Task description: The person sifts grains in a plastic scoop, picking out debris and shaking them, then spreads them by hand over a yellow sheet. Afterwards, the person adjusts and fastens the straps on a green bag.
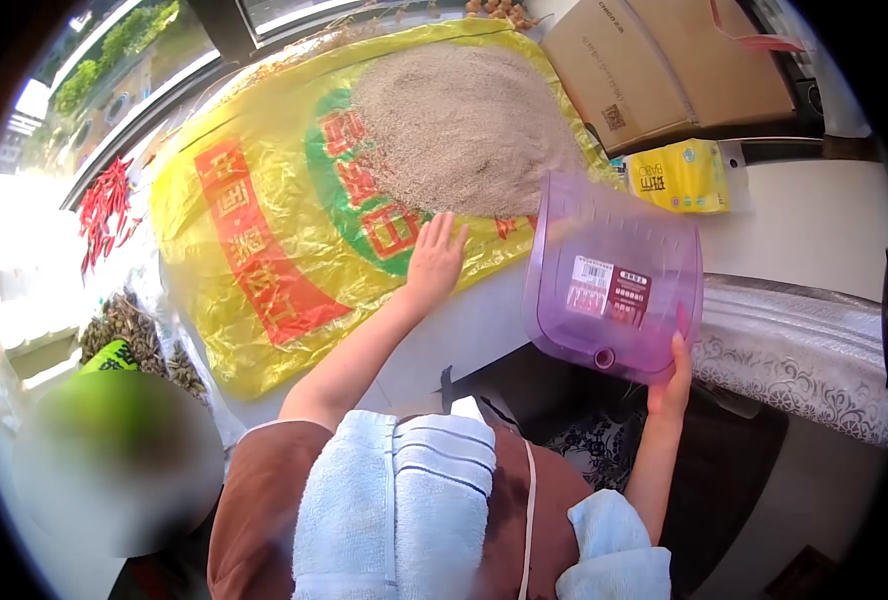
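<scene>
My left hand [438,258] reaches out with fingers spread at the near edge of a heap of pale brown grain [464,120]. The heap lies on a yellow plastic sack [189,235] with red and green printing. At the right, my right hand [672,380] grips the lower right corner of a translucent purple plastic bin [574,230]. The bin is tilted, its far end against the near right side of the heap. A white and dark red label [609,290] and a small round hole show on it. Some of my right fingers are hidden behind the bin.
A cardboard box [614,70] stands behind at the right, with a yellow packet [679,175] before it. Red chillies [107,210] and dried brown pods [134,335] lie at the left by the window. Silver patterned cloth [794,350] covers something on the right.
</scene>
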### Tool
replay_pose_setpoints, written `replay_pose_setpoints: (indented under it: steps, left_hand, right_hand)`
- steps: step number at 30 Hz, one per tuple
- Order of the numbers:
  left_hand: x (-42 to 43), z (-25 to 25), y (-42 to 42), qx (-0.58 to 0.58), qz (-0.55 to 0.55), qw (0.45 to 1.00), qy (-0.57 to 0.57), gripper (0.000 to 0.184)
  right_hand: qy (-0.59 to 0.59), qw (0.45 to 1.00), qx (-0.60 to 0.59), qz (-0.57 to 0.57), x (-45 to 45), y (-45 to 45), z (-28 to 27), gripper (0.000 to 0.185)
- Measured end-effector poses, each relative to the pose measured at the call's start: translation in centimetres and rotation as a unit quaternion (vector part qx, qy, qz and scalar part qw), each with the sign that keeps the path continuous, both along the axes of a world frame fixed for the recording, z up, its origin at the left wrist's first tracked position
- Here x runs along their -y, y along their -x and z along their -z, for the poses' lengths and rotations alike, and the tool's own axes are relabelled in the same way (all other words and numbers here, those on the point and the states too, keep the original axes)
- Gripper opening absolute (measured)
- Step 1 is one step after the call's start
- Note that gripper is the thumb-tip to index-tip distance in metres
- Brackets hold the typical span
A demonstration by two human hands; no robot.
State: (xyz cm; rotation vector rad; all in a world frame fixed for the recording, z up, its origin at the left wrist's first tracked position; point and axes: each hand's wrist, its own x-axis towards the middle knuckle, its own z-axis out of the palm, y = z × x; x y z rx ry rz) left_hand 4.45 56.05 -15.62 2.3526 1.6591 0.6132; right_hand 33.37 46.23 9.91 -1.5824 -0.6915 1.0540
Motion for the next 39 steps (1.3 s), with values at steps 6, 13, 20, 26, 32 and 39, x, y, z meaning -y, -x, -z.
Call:
replay_pose_setpoints:
  steps: [6,13,20,26,32,39]
  left_hand:
    - [-11.3,4.1,-12.3,-0.090,0.156,0.982,-0.049,0.049]
    - [-19.5,5.2,-12.3,-0.187,0.092,0.977,-0.034,0.053]
    - [-19.8,6.3,-6.1,-0.047,-0.102,0.989,0.100,0.046]
    - [-17.4,8.5,2.6,-0.022,-0.190,0.978,0.080,0.041]
    - [-9.8,6.9,9.3,-0.080,-0.271,0.949,0.141,0.048]
    - [-1.1,6.4,16.6,-0.071,-0.316,0.928,0.184,0.051]
  right_hand:
    - [0.041,0.988,-0.129,0.070,6.5,3.8,1.1,0.071]
    - [0.089,0.989,-0.061,0.101,7.9,4.6,1.9,0.075]
    - [0.104,0.984,-0.088,0.116,6.2,3.5,2.4,0.080]
    - [0.097,0.985,-0.112,0.088,5.9,2.6,3.0,0.078]
    - [0.101,0.986,-0.116,0.058,6.9,1.7,4.6,0.078]
    - [0.105,0.984,-0.141,0.030,8.3,0.9,4.7,0.077]
